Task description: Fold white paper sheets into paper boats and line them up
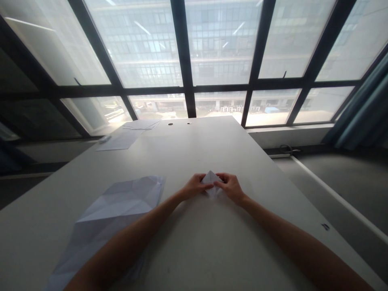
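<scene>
Between my two hands, a little above the middle of the white table [194, 155], is a small folded piece of white paper [210, 178] with a pointed top and a crease down its centre. My left hand [196, 185] is closed on its left side, the thumb across the front. On the right side my right hand [230, 186] pinches it in the same way, thumb in front and fingers behind. The thumbs nearly meet at the paper's middle. The fingers partly hide its sides, and its lower tip looks blurred.
Creased large white sheets [121, 198] lie left of my left forearm, which partly covers them. More flat papers [121, 140] rest at the table's far left, beside a small pale object [104, 139]. A dark mark [325, 227] is near the right edge. Windows stand beyond the table.
</scene>
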A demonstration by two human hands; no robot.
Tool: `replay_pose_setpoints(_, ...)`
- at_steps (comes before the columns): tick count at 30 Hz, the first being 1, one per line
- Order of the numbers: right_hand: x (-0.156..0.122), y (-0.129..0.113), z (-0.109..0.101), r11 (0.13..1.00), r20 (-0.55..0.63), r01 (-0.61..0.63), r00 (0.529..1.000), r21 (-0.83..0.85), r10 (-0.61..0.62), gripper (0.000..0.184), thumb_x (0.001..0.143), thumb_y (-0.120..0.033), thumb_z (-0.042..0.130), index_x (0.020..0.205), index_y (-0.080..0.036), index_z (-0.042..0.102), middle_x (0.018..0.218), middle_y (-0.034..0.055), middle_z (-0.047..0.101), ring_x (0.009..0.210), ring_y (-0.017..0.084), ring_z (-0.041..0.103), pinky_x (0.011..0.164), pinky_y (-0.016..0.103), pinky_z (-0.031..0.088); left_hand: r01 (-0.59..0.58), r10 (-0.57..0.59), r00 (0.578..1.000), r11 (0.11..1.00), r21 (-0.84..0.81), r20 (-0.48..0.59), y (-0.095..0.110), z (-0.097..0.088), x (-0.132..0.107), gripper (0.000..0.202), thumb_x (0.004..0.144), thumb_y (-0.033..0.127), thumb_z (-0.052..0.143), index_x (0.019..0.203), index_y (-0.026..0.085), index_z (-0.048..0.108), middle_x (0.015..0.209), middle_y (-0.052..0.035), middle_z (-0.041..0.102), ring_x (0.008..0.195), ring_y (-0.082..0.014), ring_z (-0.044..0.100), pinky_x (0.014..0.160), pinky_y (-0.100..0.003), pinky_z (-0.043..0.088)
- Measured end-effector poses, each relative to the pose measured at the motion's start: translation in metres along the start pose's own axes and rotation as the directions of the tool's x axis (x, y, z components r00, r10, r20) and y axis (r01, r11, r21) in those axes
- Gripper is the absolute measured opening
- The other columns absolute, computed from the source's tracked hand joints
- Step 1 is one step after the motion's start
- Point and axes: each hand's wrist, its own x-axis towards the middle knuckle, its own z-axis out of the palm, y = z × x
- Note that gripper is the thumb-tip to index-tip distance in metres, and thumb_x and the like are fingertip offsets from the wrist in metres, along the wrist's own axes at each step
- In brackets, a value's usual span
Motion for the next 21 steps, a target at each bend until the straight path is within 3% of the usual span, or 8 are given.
replay_pose_setpoints(3,-0.002,-0.002,0.003,1.0,0.001,0.013,1.0,-0.023,-0.013,0.032,0.07,-0.035,0.072,0.094,-0.013,0.072,0.082,0.0056,0.071,0.07,0.016,0.063,0.065,0.027,0.049,0.035,-0.037,0.997,0.999,0.036,0.068,0.008,-0.001,-0.002,0.043,0.077,0.049,0.07,0.085,0.007,0.067,0.07,-0.0025,0.06,0.061,-0.0118,0.053,0.053,-0.021,0.039)
replay_pose_setpoints(6,-0.002,0.002,0.004,0.992,0.015,-0.001,1.0,-0.127,0.003,0.026,0.074,-0.04,0.069,0.078,-0.014,0.07,0.067,0.0014,0.065,0.057,0.013,0.056,0.051,0.023,0.043,0.015,-0.022,0.994,0.997,0.071,0.102,0.014,-0.001,-0.005,0.044,0.078,0.052,0.068,0.075,0.008,0.064,0.06,0.001,0.052,0.054,-0.0089,0.045,0.048,-0.02,0.031)
replay_pose_setpoints(9,-0.001,0.006,0.006,0.978,0.036,-0.005,0.999,-0.207,0.012,0.032,0.079,-0.045,0.062,0.066,-0.015,0.063,0.055,-0.0024,0.054,0.049,0.011,0.047,0.044,0.021,0.035,0.023,-0.04,0.987,0.994,0.107,0.157,0.015,-0.002,-0.006,0.046,0.076,0.054,0.067,0.067,0.009,0.061,0.055,0.0032,0.045,0.05,-0.0072,0.038,0.044,-0.02,0.025)
replay_pose_setpoints(14,0.0,0.005,0.007,0.965,0.038,0.097,0.995,-0.244,-0.09,0.031,0.08,-0.042,0.062,0.064,-0.016,0.06,0.058,-0.0024,0.053,0.054,0.01,0.044,0.049,0.022,0.033,0.057,-0.09,0.963,0.989,0.135,0.254,0.013,-0.005,-0.005,0.045,0.071,0.054,0.071,0.068,0.009,0.063,0.056,0.0028,0.047,0.051,-0.008,0.04,0.044,-0.02,0.03)
replay_pose_setpoints(21,0.002,0.004,0.002,0.978,-0.17,0.061,0.981,-0.199,-0.096,0.035,0.08,-0.048,0.061,0.064,-0.017,0.06,0.057,-0.0014,0.053,0.054,0.012,0.046,0.049,0.023,0.035,0.074,-0.089,0.98,0.993,0.088,0.179,0.016,0.0,-0.004,0.042,0.067,0.049,0.077,0.076,0.01,0.064,0.062,0.0015,0.055,0.053,-0.0095,0.047,0.047,-0.02,0.034)
